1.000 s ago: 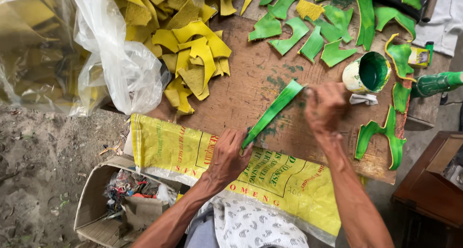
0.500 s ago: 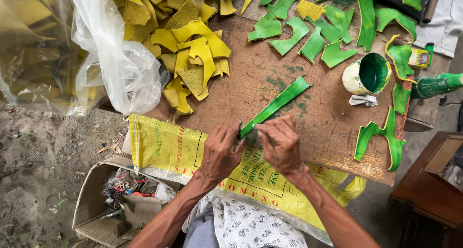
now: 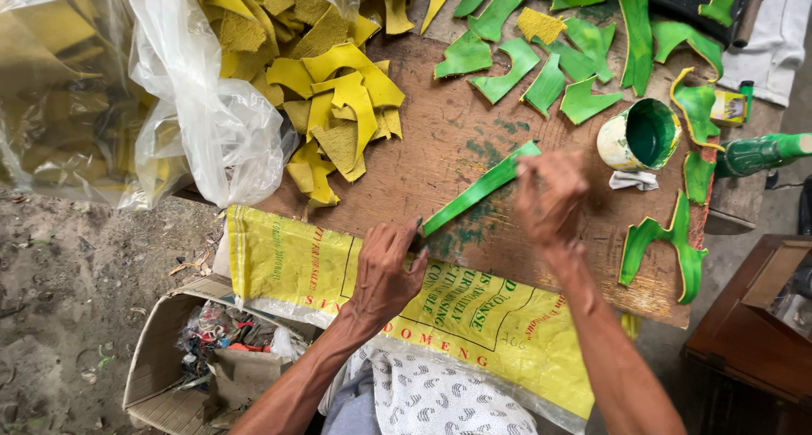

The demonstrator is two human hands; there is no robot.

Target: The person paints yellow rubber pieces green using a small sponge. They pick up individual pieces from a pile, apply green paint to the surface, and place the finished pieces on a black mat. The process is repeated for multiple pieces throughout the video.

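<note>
A long green painted strip (image 3: 478,189) lies slanted on the brown wooden board (image 3: 440,139). My left hand (image 3: 387,270) presses down on its near end, fingers spread over the strip's tip. My right hand (image 3: 550,196) is at the strip's far end, blurred, fingers closed on something small that I cannot make out. A white can (image 3: 639,134) of green paint stands just right of my right hand, with a crumpled white rag (image 3: 632,180) beside it.
Yellow cut pieces (image 3: 338,105) pile at the back left beside a clear plastic bag (image 3: 211,122). Green painted pieces (image 3: 550,63) lie at the back and right. A yellow woven sack (image 3: 474,316) covers my lap. A cardboard box (image 3: 194,359) sits on the dirt floor.
My right hand slid from the strip's near end back up to its far end. My left hand stayed pressed on the near end.
</note>
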